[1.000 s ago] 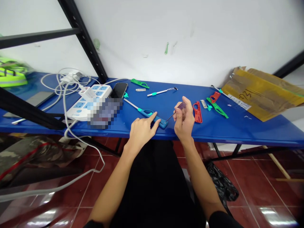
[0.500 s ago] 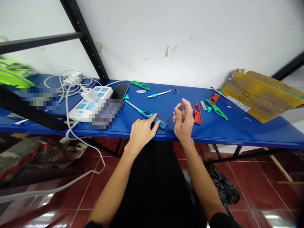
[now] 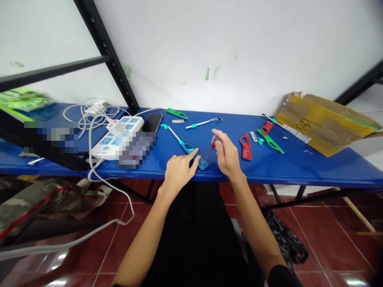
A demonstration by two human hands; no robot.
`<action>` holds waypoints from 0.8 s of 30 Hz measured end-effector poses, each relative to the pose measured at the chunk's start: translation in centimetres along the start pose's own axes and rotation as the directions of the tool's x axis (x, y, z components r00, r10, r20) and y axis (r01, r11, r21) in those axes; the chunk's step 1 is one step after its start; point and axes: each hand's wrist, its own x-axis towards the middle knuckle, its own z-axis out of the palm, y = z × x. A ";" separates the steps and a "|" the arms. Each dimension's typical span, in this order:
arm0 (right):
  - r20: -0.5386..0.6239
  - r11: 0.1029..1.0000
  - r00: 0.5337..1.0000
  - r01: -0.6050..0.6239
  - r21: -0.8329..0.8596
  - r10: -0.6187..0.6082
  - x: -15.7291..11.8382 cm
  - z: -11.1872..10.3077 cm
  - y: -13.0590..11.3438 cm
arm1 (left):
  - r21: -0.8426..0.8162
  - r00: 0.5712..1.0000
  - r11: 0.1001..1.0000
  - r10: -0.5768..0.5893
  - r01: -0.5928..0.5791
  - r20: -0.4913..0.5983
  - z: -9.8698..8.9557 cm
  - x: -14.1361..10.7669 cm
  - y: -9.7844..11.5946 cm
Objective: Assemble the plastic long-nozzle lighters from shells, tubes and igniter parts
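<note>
Lighter (blue): lies slanted on table, nr. front edge, butt end nearest wearer. At butt end: tip of driver, tilted, handle up and leaning R. Exact seating of tip: too small to tell.

L hand: thumb & index extended, spread in a V, pressed on lighter body; other fingers loosely bent. Not wrapped round.

R hand: part open, fingers raised and bent, w/ driver handle lightly btwn fingers & thumb. Far side of grip hidden; firmness can't tell.

CAUTION (judged):
1. Tip slip, poss. from shallow seating or excess tilt. Result: scored casing or jab to L thumb/index, just beside tip.
2. Lighter swing, poss. from turning force vs. light two-digit hold.
3. Driver drop, poss. from loose R grip.
4. Small-pt. loss to floor, poss. from work so nr. edge.

Nearby, R side: red shell, metal plate, green shell. Behind: rod w/ wire end. L side: phone, touching or just beside pwr. strip. Far R: box.
</note>
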 end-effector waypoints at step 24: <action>-0.271 0.946 0.935 -0.150 0.287 0.231 -2.3 2.7 -0.6 | -0.252 0.872 0.883 0.274 -0.395 -0.405 2.1 -1.7 -0.2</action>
